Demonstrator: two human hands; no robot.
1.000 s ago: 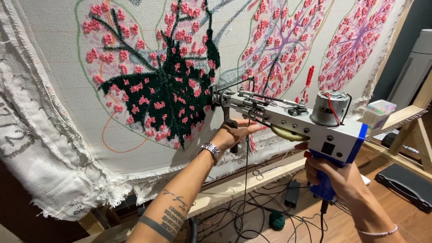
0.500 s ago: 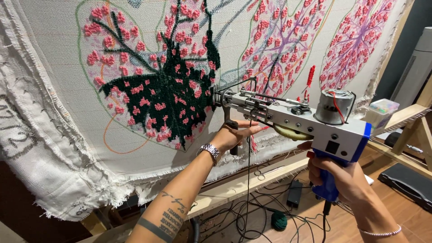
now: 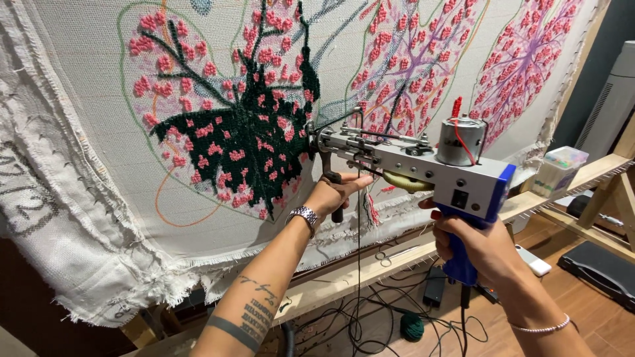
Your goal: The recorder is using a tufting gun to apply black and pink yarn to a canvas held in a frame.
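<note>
Right hand (image 3: 477,244) is wrapped tight around the blue grip of the tufting gun (image 3: 423,165), a finger up by the trigger area. Left hand (image 3: 334,195) is out front, fingers closed on the black front handle that hangs under the gun's nose, a metal watch (image 3: 305,215) on that wrist. The gun sits level between the two hands, its needle end pressed right against the backing cloth (image 3: 92,99) at the edge of the dark green butterfly (image 3: 241,142) dotted with pink tufts. A silver motor (image 3: 461,139) stands on top of the gun body, red wire beside it. Further right on the cloth, pink and purple branching patterns (image 3: 522,59). A wooden frame rail (image 3: 370,268) runs below the cloth, a small clear box (image 3: 559,170) resting on it at right. Down on the floor, tangled black cables (image 3: 370,324) and a green yarn ball (image 3: 411,326).
</note>
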